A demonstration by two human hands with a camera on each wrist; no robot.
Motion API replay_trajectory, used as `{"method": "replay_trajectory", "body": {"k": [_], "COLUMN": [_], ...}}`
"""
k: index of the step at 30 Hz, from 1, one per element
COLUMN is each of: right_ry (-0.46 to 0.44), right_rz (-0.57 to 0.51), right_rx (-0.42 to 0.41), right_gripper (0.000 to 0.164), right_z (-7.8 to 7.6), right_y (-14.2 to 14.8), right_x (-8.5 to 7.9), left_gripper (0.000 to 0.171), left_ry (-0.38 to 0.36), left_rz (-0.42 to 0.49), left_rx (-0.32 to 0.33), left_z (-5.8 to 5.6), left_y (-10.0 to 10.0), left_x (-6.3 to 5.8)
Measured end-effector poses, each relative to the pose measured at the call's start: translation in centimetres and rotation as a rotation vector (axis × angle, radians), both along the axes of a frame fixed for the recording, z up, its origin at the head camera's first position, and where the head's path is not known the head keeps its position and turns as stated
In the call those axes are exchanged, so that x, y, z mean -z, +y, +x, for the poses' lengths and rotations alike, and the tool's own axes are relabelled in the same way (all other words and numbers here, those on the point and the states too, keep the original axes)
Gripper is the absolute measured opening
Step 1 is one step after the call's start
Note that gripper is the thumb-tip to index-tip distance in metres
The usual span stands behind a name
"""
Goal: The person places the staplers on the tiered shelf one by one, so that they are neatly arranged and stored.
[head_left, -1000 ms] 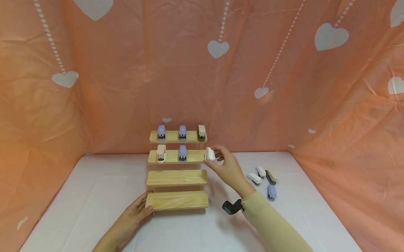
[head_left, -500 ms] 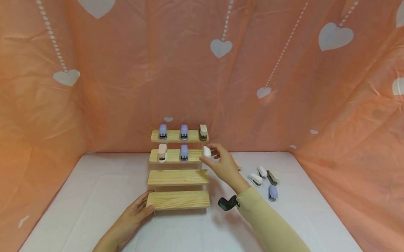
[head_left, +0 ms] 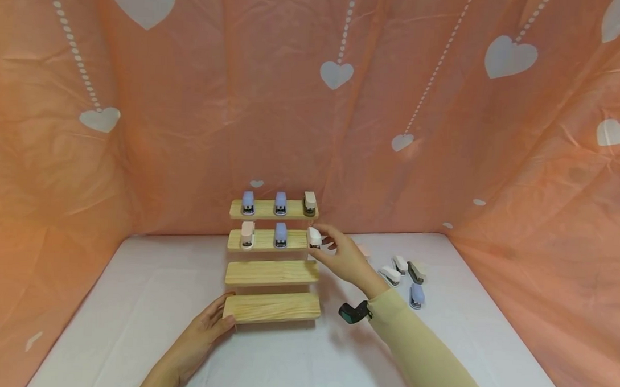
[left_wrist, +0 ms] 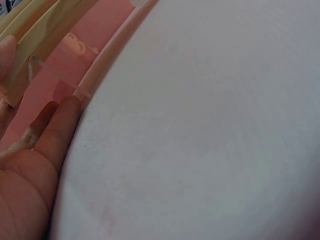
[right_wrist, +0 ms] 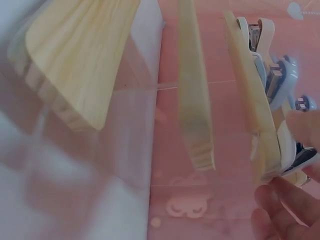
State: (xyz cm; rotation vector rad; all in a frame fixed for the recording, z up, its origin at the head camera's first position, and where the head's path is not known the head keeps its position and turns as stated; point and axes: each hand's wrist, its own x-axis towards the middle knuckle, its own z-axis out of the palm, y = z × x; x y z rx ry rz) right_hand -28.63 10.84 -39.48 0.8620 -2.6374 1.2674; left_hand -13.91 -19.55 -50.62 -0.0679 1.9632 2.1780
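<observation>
A white mini stapler [head_left: 314,237] sits at the right end of the second-highest board of a tiered wooden rack [head_left: 272,273]. My right hand [head_left: 347,260] pinches it between thumb and fingers; in the right wrist view the stapler's pale base [right_wrist: 286,145] meets the board. Along that same board stand a pink stapler [head_left: 247,235] and a purple stapler [head_left: 280,236]. The top board bears two purple staplers and a beige stapler [head_left: 309,204]. My left hand [head_left: 202,333] grips the left end of the lowest board, thumb on top, other fingers partly hidden behind it.
Right of the rack, several loose staplers lie on the white table: two white, a beige-and-dark one [head_left: 416,272] and a purple one [head_left: 416,296]. A pink item [head_left: 364,250] is partly hidden behind my right hand. An orange curtain [head_left: 189,126] surrounds the table.
My right hand has moved the white stapler left onto the end of the second board and turned it to face forward. My left hand stays at the lowest board.
</observation>
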Motion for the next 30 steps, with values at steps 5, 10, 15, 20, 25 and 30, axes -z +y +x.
{"method": "replay_trajectory", "body": {"k": [5, 10, 15, 20, 25, 30], "right_ry": [0.011, -0.009, -0.023, -0.019, -0.018, 0.006], "right_rz": [0.022, 0.018, -0.007, -0.027, -0.035, -0.036], "right_rx": [0.007, 0.011, -0.005, -0.015, 0.002, 0.033], "right_gripper": [0.054, 0.056, 0.057, 0.057, 0.059, 0.060], "right_z": [0.1, -0.2, -0.4, -0.4, -0.3, -0.1], "right_y": [-0.4, -0.8, -0.9, -1.0, -0.9, 0.1], "right_x": [0.0, 0.1, 0.1, 0.1, 0.1, 0.5], "left_gripper": [0.068, 0.068, 0.068, 0.068, 0.068, 0.068], "left_ry": [-0.001, -0.001, 0.006, 0.009, 0.008, 0.007], "left_rz": [0.010, 0.022, 0.021, 0.016, 0.011, 0.008], "left_rx": [-0.006, -0.004, -0.001, 0.003, 0.003, 0.001], "left_z": [0.0, 0.0, 0.0, 0.0, 0.1, 0.0], "left_y": [0.0, 0.0, -0.1, -0.1, 0.0, 0.0], "left_x": [0.1, 0.3, 0.3, 0.3, 0.2, 0.1]}}
